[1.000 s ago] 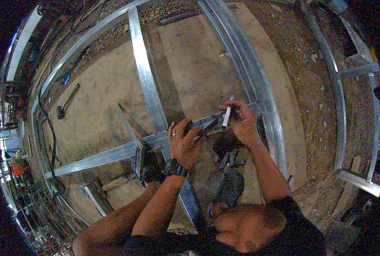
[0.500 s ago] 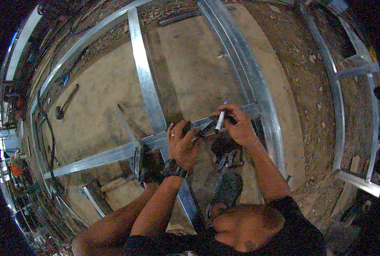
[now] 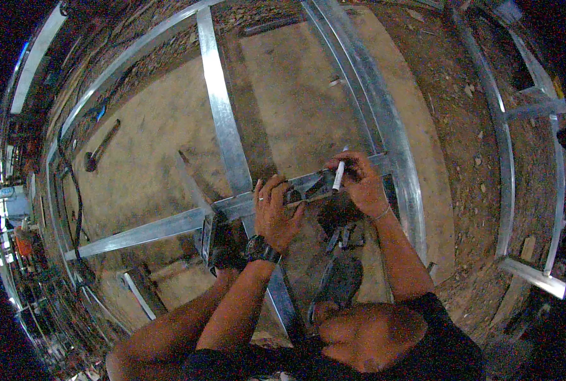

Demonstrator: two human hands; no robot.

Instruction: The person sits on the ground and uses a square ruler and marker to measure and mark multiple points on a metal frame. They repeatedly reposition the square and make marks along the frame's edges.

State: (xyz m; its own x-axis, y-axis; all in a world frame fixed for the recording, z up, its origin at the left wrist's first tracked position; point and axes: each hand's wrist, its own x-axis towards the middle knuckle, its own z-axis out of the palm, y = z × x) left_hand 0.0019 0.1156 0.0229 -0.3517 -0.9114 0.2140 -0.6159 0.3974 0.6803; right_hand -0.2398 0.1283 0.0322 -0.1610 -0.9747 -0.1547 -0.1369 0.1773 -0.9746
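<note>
My right hand (image 3: 362, 184) pinches a white marker (image 3: 339, 176) with a dark lower end, holding it tilted above a silver metal crossbar (image 3: 149, 233). My left hand (image 3: 275, 213), with a ring and a dark wristwatch (image 3: 262, 249), lies over the same bar. Its fingers are stretched out and its thumb stands apart. Beside that thumb, a dark, slim object (image 3: 315, 185) lies along the bar toward my right hand; its kind is unclear. A long metal tube (image 3: 219, 108) meets the crossbar on its far side, left of my left hand.
A hammer (image 3: 102, 146) lies on the tan board (image 3: 149, 120) at left. A thick metal rail (image 3: 400, 152) borders the right side, and another metal frame (image 3: 502, 159) stands beyond it on dirt. My dark shoe (image 3: 340, 279) is below the bar. A black cable (image 3: 76, 197) runs along the left.
The fingers of my left hand have straightened and its thumb has spread away. My right hand has shifted slightly right, with the marker still pinched in it.
</note>
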